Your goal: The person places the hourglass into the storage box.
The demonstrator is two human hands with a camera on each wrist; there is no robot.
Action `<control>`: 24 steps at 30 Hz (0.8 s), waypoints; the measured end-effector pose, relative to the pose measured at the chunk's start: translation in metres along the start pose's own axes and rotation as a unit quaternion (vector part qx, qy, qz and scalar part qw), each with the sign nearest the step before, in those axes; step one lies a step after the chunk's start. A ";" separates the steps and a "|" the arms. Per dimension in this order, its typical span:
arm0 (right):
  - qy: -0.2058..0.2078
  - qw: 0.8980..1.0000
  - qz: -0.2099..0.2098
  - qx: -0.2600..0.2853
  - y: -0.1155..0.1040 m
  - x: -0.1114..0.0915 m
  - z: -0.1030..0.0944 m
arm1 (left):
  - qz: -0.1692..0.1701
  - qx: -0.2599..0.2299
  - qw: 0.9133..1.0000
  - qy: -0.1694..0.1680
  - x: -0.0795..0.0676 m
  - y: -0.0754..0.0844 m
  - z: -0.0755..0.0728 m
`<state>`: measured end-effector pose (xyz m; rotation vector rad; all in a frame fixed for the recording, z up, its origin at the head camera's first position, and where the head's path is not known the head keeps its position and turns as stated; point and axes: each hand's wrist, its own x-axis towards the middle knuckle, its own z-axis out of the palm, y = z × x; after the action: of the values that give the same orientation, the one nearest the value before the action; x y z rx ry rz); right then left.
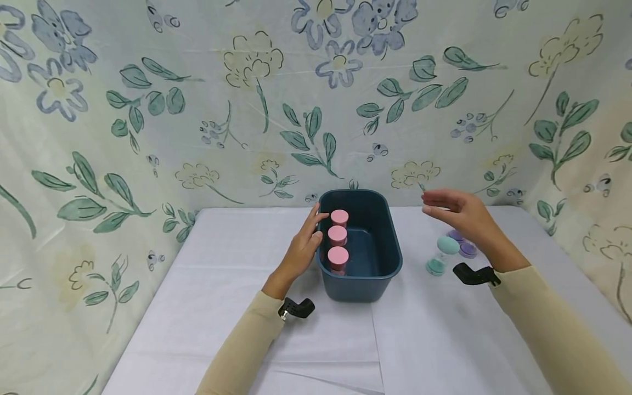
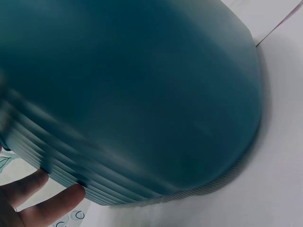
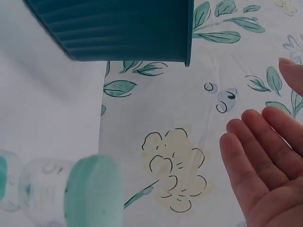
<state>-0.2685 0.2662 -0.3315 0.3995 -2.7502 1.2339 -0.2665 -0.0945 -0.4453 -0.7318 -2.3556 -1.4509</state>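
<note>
Blue plastic bin (image 1: 357,289) seemingly being loaded, straight-fingered left hand (image 1: 301,249) touching; uncurled right hand (image 1: 459,215) was needed at teal-and-clear hourglass (image 1: 443,254).

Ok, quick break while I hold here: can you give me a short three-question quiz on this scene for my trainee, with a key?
1. Count: how many pink timers show inside the bin?
2. True or false: the right hand holds nothing.
3. Choose: which touches the bin?
A. the left hand
B. the right hand
C. both hands

Key:
1. Three
2. True
3. A
</note>
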 end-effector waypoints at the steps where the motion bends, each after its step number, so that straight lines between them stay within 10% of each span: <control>1: 0.003 1.000 0.004 -0.001 0.002 -0.002 -0.001 | 0.000 0.000 1.000 0.000 0.000 0.000 0.000; 24: 0.091 0.991 0.093 0.018 0.054 -0.030 -0.021 | -0.003 -0.021 1.000 -0.001 -0.002 -0.001 0.000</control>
<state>-0.2549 0.3223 -0.3620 0.0294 -2.6596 1.2903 -0.2656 -0.0955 -0.4464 -0.7389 -2.3376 -1.5073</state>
